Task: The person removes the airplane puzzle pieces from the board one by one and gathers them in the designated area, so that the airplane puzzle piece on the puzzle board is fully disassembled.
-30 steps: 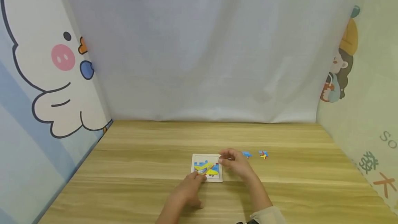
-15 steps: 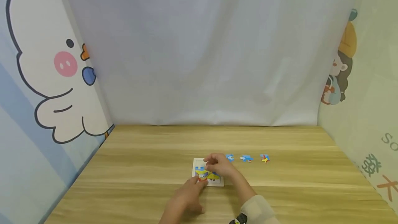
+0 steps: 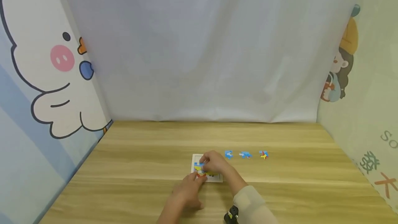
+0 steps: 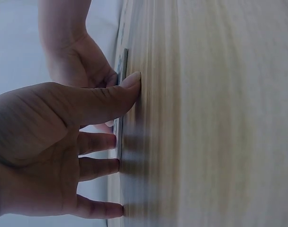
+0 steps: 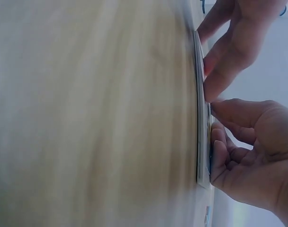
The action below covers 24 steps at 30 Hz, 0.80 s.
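Observation:
A small square jigsaw puzzle board (image 3: 218, 179) with a pale frame lies on the table, partly filled with pieces of a yellow airplane on blue. My left hand (image 3: 188, 191) rests at its near left edge, fingers mostly straight, fingertips touching the frame. Over the middle of the board, my right hand (image 3: 216, 163) has curled fingers and thumb pinching at a puzzle piece, which they largely hide. In the right wrist view, the thumb and fingers of the right hand (image 5: 250, 146) are down at the surface of the board (image 5: 201, 118).
Loose blue puzzle pieces lie in a row right of the board: one (image 3: 228, 154), another (image 3: 245, 154), and one with red and yellow (image 3: 263, 154). The wooden table (image 3: 140, 161) ends at a pale curtain (image 3: 199, 61), with printed panels on both sides.
My right hand has moved left from the board's upper right corner to its middle, uncovering the nearest loose piece. The left hand has stayed at the near left edge.

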{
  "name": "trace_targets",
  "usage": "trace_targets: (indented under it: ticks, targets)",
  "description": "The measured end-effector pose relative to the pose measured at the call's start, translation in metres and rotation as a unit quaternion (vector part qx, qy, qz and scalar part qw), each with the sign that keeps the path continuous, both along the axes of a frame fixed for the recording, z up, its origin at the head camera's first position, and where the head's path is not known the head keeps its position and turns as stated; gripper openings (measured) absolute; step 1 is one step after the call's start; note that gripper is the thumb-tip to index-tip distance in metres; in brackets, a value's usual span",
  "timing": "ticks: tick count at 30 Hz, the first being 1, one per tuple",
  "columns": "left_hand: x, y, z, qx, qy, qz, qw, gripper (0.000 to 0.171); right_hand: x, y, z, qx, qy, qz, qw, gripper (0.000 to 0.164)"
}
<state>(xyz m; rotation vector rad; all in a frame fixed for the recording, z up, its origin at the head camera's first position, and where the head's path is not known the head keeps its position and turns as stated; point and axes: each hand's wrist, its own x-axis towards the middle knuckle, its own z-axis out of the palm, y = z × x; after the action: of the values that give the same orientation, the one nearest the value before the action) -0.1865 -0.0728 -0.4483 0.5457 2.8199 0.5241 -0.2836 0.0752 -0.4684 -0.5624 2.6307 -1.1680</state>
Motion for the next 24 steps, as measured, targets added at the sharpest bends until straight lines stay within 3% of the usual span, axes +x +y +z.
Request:
trace_targets:
  ticks: [16,24]
  targets:
    - [-0.0005,0.0009,0.0055,-0.001,-0.012,0.004,0.9999,0.08,-0.0011,-0.0037,0.0011,0.003,-0.001,-0.007,1.0,0.019]
    - [0.0011,0.0006,0.0074,0.007,-0.026,0.002,0.9996,0.079,0.0027,-0.0052,-0.0012,-0.074,-0.024,-0.017,0.997,0.018]
